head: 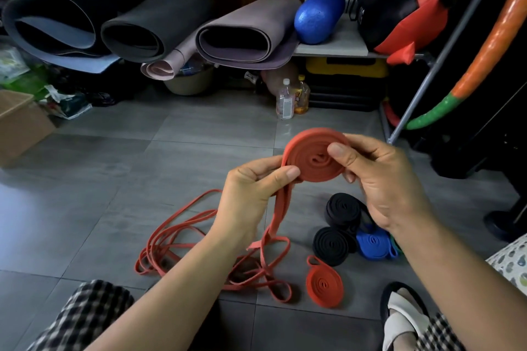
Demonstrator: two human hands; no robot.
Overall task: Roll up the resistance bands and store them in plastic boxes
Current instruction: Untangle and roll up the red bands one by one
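Rolling step: right hand (379, 179) pinches the red coil (310, 159), left hand (253, 188) pinches its tail; next, wind in slack. Box apparently out of view.

Half-coiled red band (312, 158) held above rolled bands (330, 246).

checked black-and-white trousers (85, 313), a white-strapped sandal (402, 312) (black sole).
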